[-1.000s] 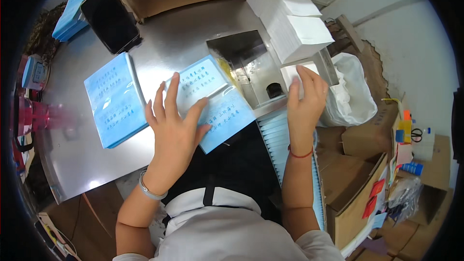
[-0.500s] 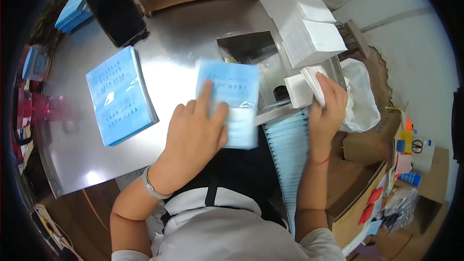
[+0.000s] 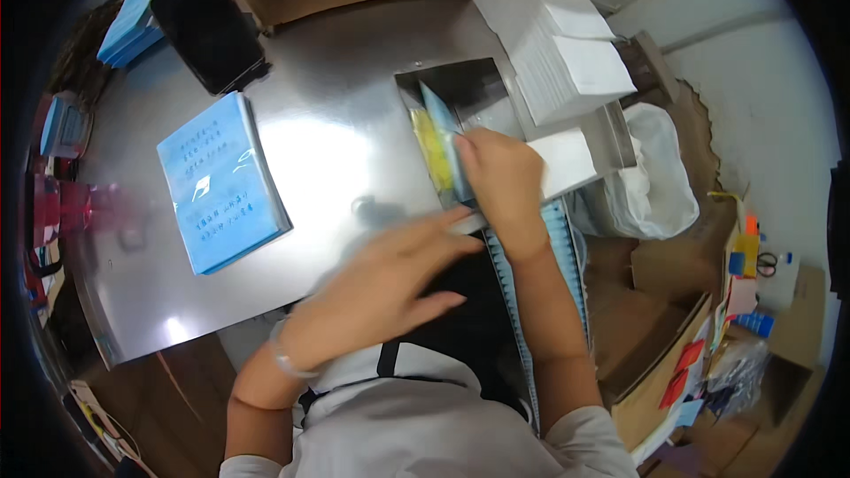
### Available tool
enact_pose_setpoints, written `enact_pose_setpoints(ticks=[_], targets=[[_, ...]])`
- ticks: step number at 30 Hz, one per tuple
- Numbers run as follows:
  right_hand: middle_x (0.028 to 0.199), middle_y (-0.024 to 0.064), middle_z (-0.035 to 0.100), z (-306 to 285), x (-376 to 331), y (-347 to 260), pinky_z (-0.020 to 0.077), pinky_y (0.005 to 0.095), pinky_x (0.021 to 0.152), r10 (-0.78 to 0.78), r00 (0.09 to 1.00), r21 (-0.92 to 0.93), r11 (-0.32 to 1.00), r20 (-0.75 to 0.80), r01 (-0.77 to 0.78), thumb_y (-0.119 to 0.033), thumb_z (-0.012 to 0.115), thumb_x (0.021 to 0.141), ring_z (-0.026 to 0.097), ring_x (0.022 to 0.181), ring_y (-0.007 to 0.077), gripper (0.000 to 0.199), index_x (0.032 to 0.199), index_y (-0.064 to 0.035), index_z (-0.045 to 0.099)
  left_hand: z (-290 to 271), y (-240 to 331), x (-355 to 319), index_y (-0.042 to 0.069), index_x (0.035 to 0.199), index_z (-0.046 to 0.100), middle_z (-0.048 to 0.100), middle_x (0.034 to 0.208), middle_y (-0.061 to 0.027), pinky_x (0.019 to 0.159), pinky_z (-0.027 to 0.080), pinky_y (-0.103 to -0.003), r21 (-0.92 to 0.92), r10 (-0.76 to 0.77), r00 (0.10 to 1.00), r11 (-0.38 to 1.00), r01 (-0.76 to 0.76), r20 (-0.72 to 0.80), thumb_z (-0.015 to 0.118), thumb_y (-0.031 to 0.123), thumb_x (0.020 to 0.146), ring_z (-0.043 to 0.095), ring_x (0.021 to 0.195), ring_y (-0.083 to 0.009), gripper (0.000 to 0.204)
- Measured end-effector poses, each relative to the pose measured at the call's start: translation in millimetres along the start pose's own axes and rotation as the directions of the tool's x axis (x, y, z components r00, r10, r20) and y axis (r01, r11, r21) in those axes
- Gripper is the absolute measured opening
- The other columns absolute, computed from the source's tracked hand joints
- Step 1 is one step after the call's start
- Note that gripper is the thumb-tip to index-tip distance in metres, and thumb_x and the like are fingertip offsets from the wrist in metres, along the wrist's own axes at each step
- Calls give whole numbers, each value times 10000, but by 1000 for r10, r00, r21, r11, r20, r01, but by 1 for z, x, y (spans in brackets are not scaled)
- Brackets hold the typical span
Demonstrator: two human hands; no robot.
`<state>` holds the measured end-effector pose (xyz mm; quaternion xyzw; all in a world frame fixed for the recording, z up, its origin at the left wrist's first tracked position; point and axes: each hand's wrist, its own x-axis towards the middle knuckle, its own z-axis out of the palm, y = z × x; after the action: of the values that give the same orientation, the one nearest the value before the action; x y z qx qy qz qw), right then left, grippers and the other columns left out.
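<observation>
My right hand (image 3: 503, 181) is closed at a recessed metal opening (image 3: 478, 75) in the tabletop. It grips a thin blue packet (image 3: 440, 119) that stands edge-on inside the opening; its fingertips are hidden. Beside the packet, a yellow piece (image 3: 428, 143) lies along the opening's left wall. My left hand (image 3: 385, 279), smeared by motion, hovers at the table's near edge with fingers stretched out and nothing in them. White folded sheets (image 3: 567, 162) rest just right of my right hand. Under my right wrist runs a long row of light-blue packets (image 3: 556, 243).
A stack of blue packets (image 3: 217, 186) lies on the metal table (image 3: 328, 62) at left, with a black tray-like object (image 3: 208, 26) behind it. Tall white stacks (image 3: 567, 44) stand at back right. A white-lined bin (image 3: 655, 177) and cardboard boxes (image 3: 655, 336) flank the right side.
The blue packet has gone from lying flat under my left hand to standing in the opening. My right hand has left the white sheets and moved left to the packet. My left hand has drawn back.
</observation>
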<state>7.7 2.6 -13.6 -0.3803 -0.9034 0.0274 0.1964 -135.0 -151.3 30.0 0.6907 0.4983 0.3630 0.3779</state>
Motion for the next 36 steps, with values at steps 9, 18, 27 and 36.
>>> enact_pose_setpoints(ticks=[9, 18, 27, 36], targets=[[1228, 180, 578, -32, -41, 26, 461, 418, 916, 372, 904, 136, 927, -211, -349, 1, 633, 859, 546, 1134, 371, 305, 1159, 55, 651, -106, -35, -96, 181, 1159, 614, 369, 1561, -70, 1109, 421, -544, 524, -409, 802, 609, 595, -435, 873, 1, 531, 327, 1417, -407, 703], [1216, 227, 586, -26, 61, 47, 360, 494, 1109, 48, 915, -152, 981, -401, -118, -130, 633, 916, 492, 1247, 404, 395, 1258, 56, 567, -99, -44, -77, 158, 1189, 614, 534, 1371, -123, 986, 435, -465, 579, -226, 744, 503, 642, -629, 779, 155, 789, 486, 1229, -365, 433], [1018, 121, 617, -58, 37, 49, 406, 475, 918, 57, 939, -301, 939, -340, -166, -191, 585, 938, 548, 974, 336, 214, 988, -30, 717, -86, -59, -73, 41, 962, 571, 570, 1122, -159, 811, 434, -471, 640, 17, 696, 408, 651, -718, 671, 155, 901, 543, 955, -322, 163], [1193, 126, 636, -97, 7, 53, 384, 526, 936, -148, 936, -284, 957, -321, 54, -64, 598, 802, 554, 1061, 367, 356, 1144, -35, 690, 27, -34, 4, 60, 1066, 583, 381, 1499, -264, 1135, 214, -655, 535, -17, 942, 819, 205, -334, 727, 184, 827, 287, 1428, -494, 306]])
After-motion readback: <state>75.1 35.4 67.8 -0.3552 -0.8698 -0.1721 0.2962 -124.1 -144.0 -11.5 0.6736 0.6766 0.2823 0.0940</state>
